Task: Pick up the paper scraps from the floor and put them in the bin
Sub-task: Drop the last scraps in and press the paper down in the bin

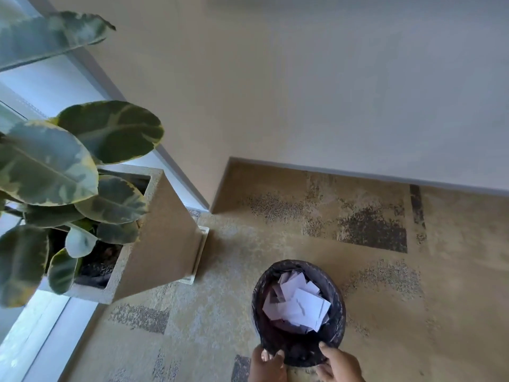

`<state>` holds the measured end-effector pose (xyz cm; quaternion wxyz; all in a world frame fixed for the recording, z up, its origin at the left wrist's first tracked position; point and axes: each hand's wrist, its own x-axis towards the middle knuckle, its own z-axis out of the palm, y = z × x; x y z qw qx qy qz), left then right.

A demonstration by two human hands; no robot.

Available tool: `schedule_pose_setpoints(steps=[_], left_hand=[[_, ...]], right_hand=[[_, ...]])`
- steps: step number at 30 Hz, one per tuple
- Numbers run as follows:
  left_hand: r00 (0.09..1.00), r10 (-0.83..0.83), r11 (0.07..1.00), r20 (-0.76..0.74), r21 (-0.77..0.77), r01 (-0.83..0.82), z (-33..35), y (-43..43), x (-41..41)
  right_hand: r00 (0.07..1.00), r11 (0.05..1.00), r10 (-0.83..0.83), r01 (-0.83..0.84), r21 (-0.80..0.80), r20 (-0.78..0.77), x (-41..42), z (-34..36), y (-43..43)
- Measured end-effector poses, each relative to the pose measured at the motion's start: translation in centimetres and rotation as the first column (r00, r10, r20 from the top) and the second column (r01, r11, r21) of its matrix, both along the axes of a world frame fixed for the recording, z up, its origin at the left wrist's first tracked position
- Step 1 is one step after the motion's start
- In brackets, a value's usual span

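Head view: scraps in bin, hands on rim

Left hand (266,365) and right hand (341,364) both gripping near rim of bin (256,299), prob. to steady or lift it. Scraps (298,304) heaped inside; none visible on carpet (413,312). Planter (162,238) well off left, wall (330,92) behind; open carpet to right for shifting.

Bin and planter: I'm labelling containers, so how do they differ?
The bin is round and lined in black; the planter is square, tapered and beige. The bin holds white paper scraps; the planter holds a leafy plant. The left hand and right hand grip the bin's near rim; no hand touches the planter. Both are open-topped containers.
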<state>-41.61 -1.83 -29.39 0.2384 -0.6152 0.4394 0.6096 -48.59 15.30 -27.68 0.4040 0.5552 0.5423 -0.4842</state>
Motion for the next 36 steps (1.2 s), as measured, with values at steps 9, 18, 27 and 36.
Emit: schedule_pose_setpoints(steps=[9, 18, 27, 36], left_hand=[[0.999, -0.039, 0.997, 0.019, -0.064, 0.040, 1.5, -3.1, -6.6], [0.986, 0.124, 0.976, -0.114, -0.163, -0.142, 6.7, -7.4, -16.4], [0.920, 0.133, 0.937, -0.368, -0.255, -0.237, 7.8, -13.8, -28.1], [0.908, 0.174, 0.914, -0.381, -0.282, -0.293, 4.4, -18.8, -36.0]], right_hand=[[0.986, 0.976, 0.152, -0.138, 0.171, -0.071, -6.2, 2.4, -4.4], [0.953, 0.981, 0.101, -0.048, 0.188, -0.286, -14.7, 4.1, -9.5], [0.907, 0.999, 0.030, -0.017, 0.035, -0.421, -26.9, 2.9, -16.6], [0.918, 0.993, 0.025, -0.067, -0.093, -0.397, -36.1, -0.4, -22.1]])
